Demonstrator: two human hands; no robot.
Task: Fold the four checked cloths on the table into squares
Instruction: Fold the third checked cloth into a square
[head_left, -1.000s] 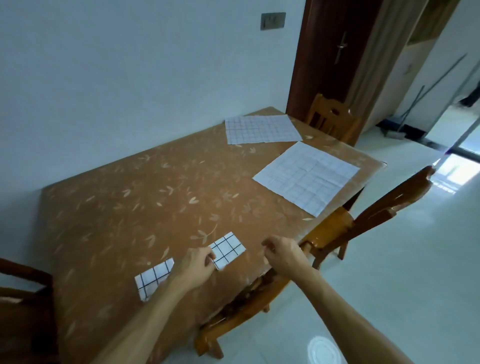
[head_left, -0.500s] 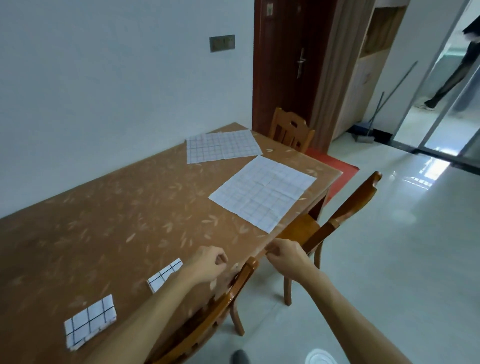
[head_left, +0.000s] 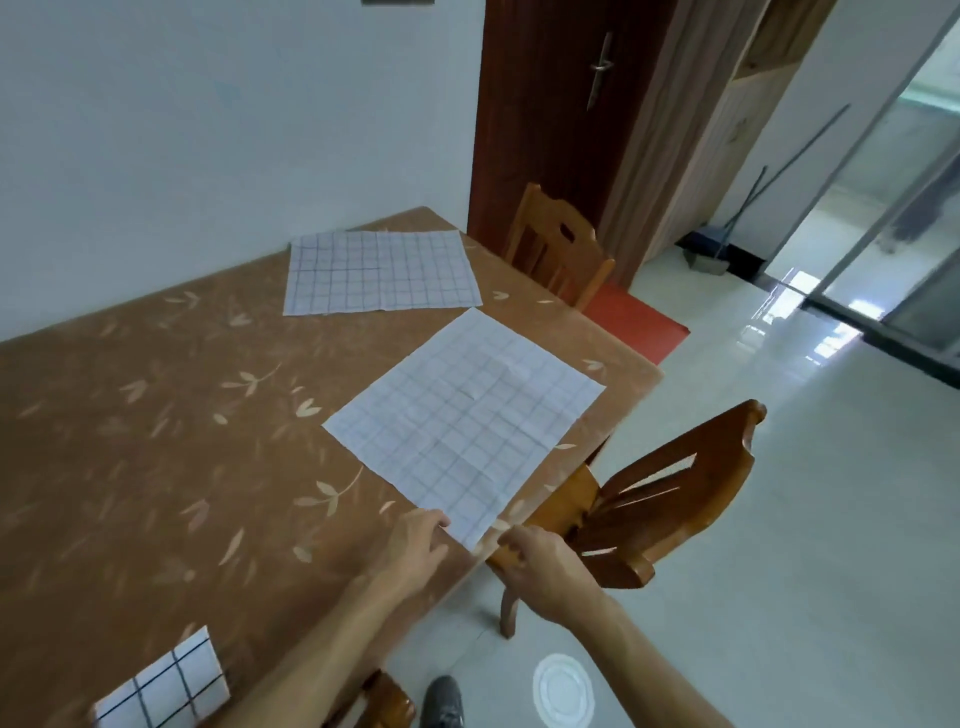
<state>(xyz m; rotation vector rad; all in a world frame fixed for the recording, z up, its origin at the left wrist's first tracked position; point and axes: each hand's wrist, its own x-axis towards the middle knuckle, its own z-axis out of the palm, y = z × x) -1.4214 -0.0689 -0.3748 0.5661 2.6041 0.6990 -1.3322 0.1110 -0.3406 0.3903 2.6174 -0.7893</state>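
Note:
A large checked cloth (head_left: 467, 415) lies flat and unfolded near the table's right edge, one corner pointing at me. My left hand (head_left: 415, 545) rests on the table with its fingertips touching that cloth's near-left edge; whether it pinches the cloth is hidden. My right hand (head_left: 540, 561) hovers just off the table edge, right of the near corner, fingers curled and holding nothing. A second unfolded checked cloth (head_left: 379, 270) lies flat at the far end. One folded checked square (head_left: 161, 686) sits at the bottom left, partly cut off by the frame.
The brown leaf-patterned table (head_left: 156, 441) stands against a white wall. A wooden chair (head_left: 665, 499) sits close to my right hand, another chair (head_left: 556, 249) at the far end, a third chair's top (head_left: 384, 696) below. Beyond are a dark door (head_left: 561, 104), a red mat (head_left: 634, 322) and a broom (head_left: 711, 254).
I have moved right along the table, away from the folded squares. Both hands now sit at the near corner of the large flat cloth; one folded square has left the view.

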